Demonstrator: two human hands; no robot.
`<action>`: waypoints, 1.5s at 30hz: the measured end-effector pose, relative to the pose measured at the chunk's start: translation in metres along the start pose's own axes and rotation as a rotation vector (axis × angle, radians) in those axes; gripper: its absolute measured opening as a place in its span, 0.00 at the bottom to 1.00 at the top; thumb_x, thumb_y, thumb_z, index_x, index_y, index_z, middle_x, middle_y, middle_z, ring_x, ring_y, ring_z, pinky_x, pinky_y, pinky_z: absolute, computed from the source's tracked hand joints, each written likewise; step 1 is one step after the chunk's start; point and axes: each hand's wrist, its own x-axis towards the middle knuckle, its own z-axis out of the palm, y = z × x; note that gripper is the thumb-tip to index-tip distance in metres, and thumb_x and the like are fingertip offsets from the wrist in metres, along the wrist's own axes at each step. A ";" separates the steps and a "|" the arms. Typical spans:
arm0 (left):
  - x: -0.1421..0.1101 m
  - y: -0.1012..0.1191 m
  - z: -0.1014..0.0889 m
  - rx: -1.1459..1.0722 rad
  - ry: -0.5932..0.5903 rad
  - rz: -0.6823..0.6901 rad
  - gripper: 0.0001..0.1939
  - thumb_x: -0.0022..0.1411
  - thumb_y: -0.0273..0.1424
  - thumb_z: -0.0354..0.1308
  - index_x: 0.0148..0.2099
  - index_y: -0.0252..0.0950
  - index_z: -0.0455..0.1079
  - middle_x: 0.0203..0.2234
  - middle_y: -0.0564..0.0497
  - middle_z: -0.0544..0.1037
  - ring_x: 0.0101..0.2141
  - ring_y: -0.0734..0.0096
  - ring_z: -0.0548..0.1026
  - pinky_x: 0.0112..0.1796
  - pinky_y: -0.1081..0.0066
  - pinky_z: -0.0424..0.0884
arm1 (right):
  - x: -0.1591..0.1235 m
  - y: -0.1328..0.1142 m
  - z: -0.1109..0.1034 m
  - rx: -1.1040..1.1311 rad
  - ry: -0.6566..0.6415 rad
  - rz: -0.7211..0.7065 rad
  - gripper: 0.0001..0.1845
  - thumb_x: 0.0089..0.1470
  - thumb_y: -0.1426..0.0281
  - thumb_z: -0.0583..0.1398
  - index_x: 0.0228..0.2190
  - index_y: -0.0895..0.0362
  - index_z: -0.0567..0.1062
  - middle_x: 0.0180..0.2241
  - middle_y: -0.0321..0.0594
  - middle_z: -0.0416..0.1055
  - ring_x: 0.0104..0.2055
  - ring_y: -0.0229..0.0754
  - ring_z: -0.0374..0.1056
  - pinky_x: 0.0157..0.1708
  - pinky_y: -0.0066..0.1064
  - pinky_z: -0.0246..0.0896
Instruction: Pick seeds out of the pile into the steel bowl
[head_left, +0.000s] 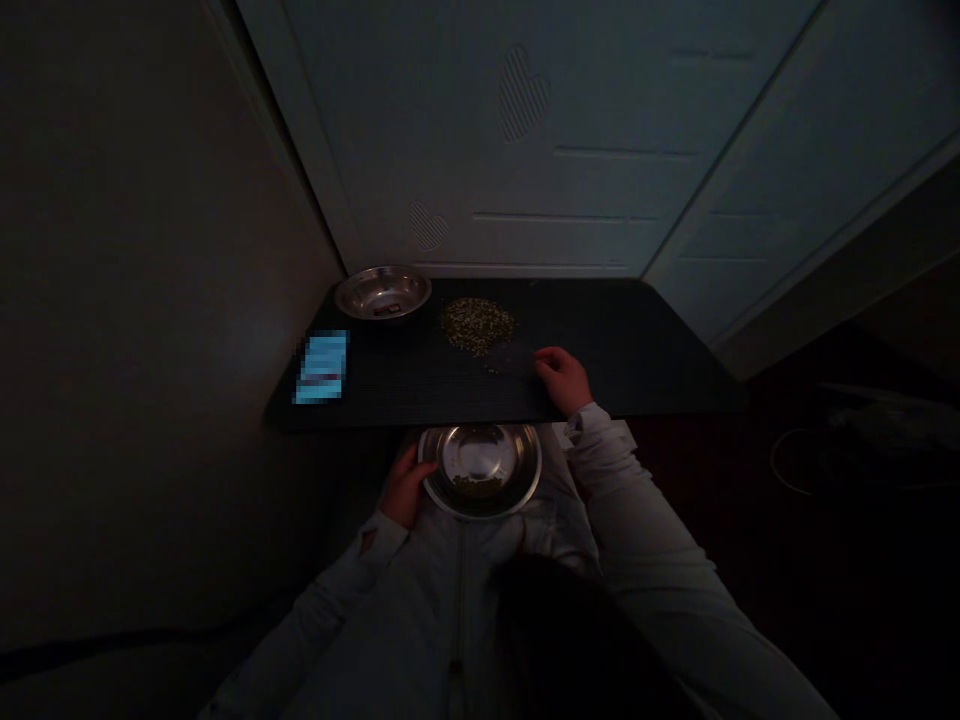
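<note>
My left hand point(406, 487) is closed on the rim of a shiny steel bowl point(530, 490), thumb over the edge. The bowl sits on my lap just under the table's front edge, and a little heap of greenish grains point(478, 486) lies on its near side. On the dark table, my right hand point(561, 378) pinches a thin, see-through flat piece point(514, 359); its exact kind is hard to make out in the dim light. This piece reaches left to the near edge of a spread pile of mixed green and pale grains point(478, 324). A few stray grains lie beside it.
A second steel bowl point(384, 293) with a label inside stands at the table's back left. Nearer, a lit phone point(322, 368) lies by the left edge. Behind the dark table point(630, 345) rises a white panelled door point(600, 185); a wall point(150, 330) is at left.
</note>
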 end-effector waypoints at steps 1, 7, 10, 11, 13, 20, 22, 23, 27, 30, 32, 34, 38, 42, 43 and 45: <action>0.000 0.000 0.000 -0.002 0.001 -0.002 0.20 0.39 0.28 0.59 0.40 0.36 0.68 0.33 0.50 0.76 0.37 0.60 0.71 0.36 0.66 0.64 | 0.000 0.000 0.000 -0.001 0.001 -0.001 0.12 0.39 0.68 0.52 0.29 0.57 0.70 0.24 0.35 0.67 0.26 0.36 0.62 0.29 0.28 0.55; -0.001 0.002 0.003 -0.015 0.017 -0.007 0.21 0.39 0.28 0.58 0.40 0.36 0.68 0.33 0.50 0.76 0.36 0.61 0.72 0.36 0.66 0.64 | 0.000 0.001 0.000 -0.013 -0.038 -0.028 0.12 0.39 0.69 0.52 0.29 0.58 0.70 0.24 0.35 0.67 0.26 0.35 0.61 0.28 0.27 0.55; -0.002 0.003 0.003 -0.016 0.014 -0.008 0.21 0.38 0.28 0.59 0.40 0.35 0.68 0.34 0.50 0.76 0.37 0.61 0.71 0.36 0.67 0.65 | 0.001 0.003 0.000 0.024 -0.036 -0.024 0.12 0.39 0.68 0.53 0.29 0.58 0.70 0.23 0.34 0.67 0.25 0.35 0.61 0.28 0.27 0.55; -0.002 0.003 0.003 -0.015 0.013 -0.008 0.21 0.38 0.28 0.59 0.40 0.35 0.68 0.34 0.50 0.76 0.37 0.60 0.71 0.35 0.67 0.65 | 0.001 0.004 0.001 0.036 -0.027 -0.024 0.12 0.39 0.68 0.53 0.29 0.58 0.70 0.23 0.34 0.67 0.25 0.35 0.61 0.28 0.27 0.55; -0.001 0.002 0.003 -0.015 0.013 -0.010 0.21 0.37 0.27 0.59 0.40 0.34 0.68 0.33 0.50 0.76 0.36 0.60 0.71 0.35 0.67 0.65 | 0.002 0.004 0.001 0.043 -0.004 -0.019 0.12 0.39 0.68 0.52 0.29 0.58 0.70 0.23 0.35 0.67 0.26 0.35 0.61 0.28 0.27 0.55; -0.001 0.001 0.003 -0.029 0.019 -0.020 0.22 0.38 0.27 0.59 0.40 0.35 0.68 0.31 0.51 0.76 0.34 0.63 0.72 0.34 0.67 0.65 | 0.002 0.001 0.002 0.014 0.022 0.007 0.12 0.39 0.69 0.52 0.29 0.59 0.70 0.25 0.36 0.67 0.27 0.36 0.62 0.30 0.28 0.55; -0.001 0.001 0.003 -0.033 0.014 -0.019 0.21 0.38 0.27 0.58 0.40 0.36 0.68 0.31 0.52 0.76 0.34 0.63 0.72 0.35 0.68 0.65 | 0.001 -0.001 0.001 0.008 0.007 0.007 0.11 0.39 0.70 0.53 0.28 0.59 0.70 0.24 0.36 0.67 0.26 0.35 0.61 0.29 0.28 0.55; -0.001 0.001 0.003 -0.034 0.011 -0.018 0.21 0.38 0.27 0.58 0.40 0.36 0.68 0.31 0.51 0.76 0.34 0.63 0.72 0.35 0.68 0.64 | 0.001 -0.001 0.001 0.011 0.000 0.007 0.11 0.38 0.70 0.53 0.28 0.59 0.70 0.24 0.35 0.67 0.26 0.35 0.61 0.29 0.27 0.55; -0.001 0.001 0.003 -0.035 0.000 -0.019 0.20 0.39 0.26 0.58 0.40 0.35 0.68 0.31 0.51 0.76 0.35 0.63 0.72 0.35 0.68 0.64 | 0.001 0.000 0.000 0.037 0.008 0.015 0.12 0.38 0.69 0.53 0.28 0.59 0.70 0.24 0.35 0.67 0.26 0.35 0.61 0.28 0.27 0.54; -0.001 0.000 0.002 -0.033 0.000 -0.014 0.20 0.39 0.26 0.58 0.40 0.36 0.68 0.31 0.51 0.76 0.35 0.63 0.72 0.35 0.68 0.64 | 0.001 0.000 0.000 0.037 0.011 0.021 0.12 0.38 0.69 0.53 0.28 0.59 0.70 0.24 0.35 0.67 0.26 0.35 0.60 0.28 0.27 0.54; -0.001 0.000 0.001 -0.030 0.001 -0.009 0.20 0.40 0.26 0.58 0.40 0.36 0.68 0.32 0.52 0.76 0.36 0.63 0.71 0.35 0.68 0.64 | 0.001 0.000 0.000 0.023 -0.003 0.013 0.12 0.38 0.70 0.53 0.28 0.59 0.70 0.24 0.35 0.67 0.26 0.35 0.60 0.28 0.27 0.54; 0.000 -0.001 0.001 -0.026 0.000 -0.005 0.20 0.40 0.26 0.58 0.40 0.36 0.68 0.32 0.51 0.76 0.35 0.63 0.71 0.35 0.68 0.64 | 0.001 0.000 0.000 0.013 -0.026 -0.005 0.12 0.39 0.69 0.53 0.29 0.58 0.70 0.24 0.35 0.67 0.26 0.35 0.60 0.29 0.27 0.54; 0.000 -0.001 0.000 -0.014 -0.006 -0.004 0.19 0.40 0.26 0.58 0.40 0.36 0.68 0.34 0.51 0.75 0.36 0.62 0.71 0.35 0.69 0.64 | 0.000 0.001 0.000 0.024 -0.057 -0.017 0.11 0.39 0.69 0.53 0.28 0.57 0.70 0.23 0.34 0.66 0.26 0.35 0.61 0.29 0.27 0.54; 0.000 -0.002 -0.001 -0.005 -0.008 -0.004 0.19 0.40 0.27 0.57 0.40 0.36 0.68 0.33 0.51 0.76 0.35 0.63 0.72 0.33 0.69 0.64 | 0.000 0.001 -0.001 0.048 -0.040 0.002 0.11 0.38 0.69 0.53 0.28 0.57 0.70 0.23 0.34 0.66 0.26 0.35 0.61 0.28 0.27 0.54; 0.000 -0.002 -0.001 -0.004 -0.006 -0.005 0.19 0.40 0.27 0.57 0.40 0.36 0.68 0.32 0.51 0.76 0.35 0.63 0.72 0.33 0.69 0.65 | 0.000 0.002 -0.001 0.051 -0.034 0.007 0.11 0.38 0.69 0.53 0.28 0.58 0.70 0.23 0.34 0.66 0.26 0.35 0.61 0.28 0.27 0.54; 0.000 -0.001 -0.001 0.001 -0.001 -0.004 0.19 0.40 0.27 0.58 0.39 0.36 0.68 0.32 0.51 0.76 0.35 0.63 0.72 0.33 0.69 0.65 | 0.001 0.002 -0.001 0.047 -0.033 0.009 0.11 0.38 0.69 0.54 0.28 0.57 0.70 0.23 0.34 0.66 0.26 0.35 0.61 0.29 0.27 0.54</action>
